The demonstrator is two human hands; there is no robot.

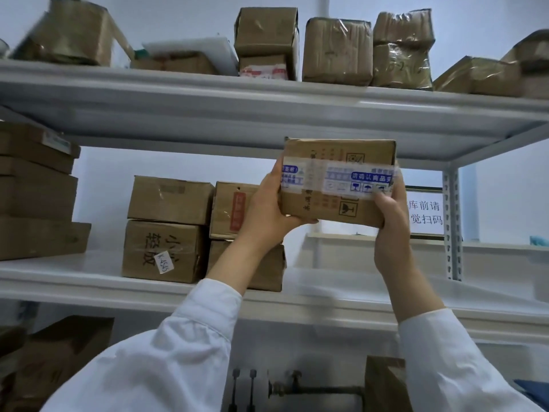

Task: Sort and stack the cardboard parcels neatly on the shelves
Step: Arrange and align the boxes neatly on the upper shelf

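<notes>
- The parcel, a small cardboard box banded with blue-printed tape, sits right of centre in the frame, lifted in front of the edge of the upper shelf and resting on nothing.
- We clamp it from both ends: our left hand wraps its left end with the thumb on the front face, and our right hand closes on its lower right corner, fingers curled up over the tape. Both hands are shut on the box, which we judge keeps it level while it is aimed at a slot.
- The printed face is turned toward us, probably so the label can be read for sorting.
- On the middle shelf, at centre left, four boxes form two neat stacks standing side by side, touching; the bare stretch to their right, below the parcel, looks like the natural next place.
- Along the top of the frame the upper shelf carries a loose row of taped boxes, several tilted, so that row likely wants squaring up.
- A flat stack fills the left edge.
</notes>
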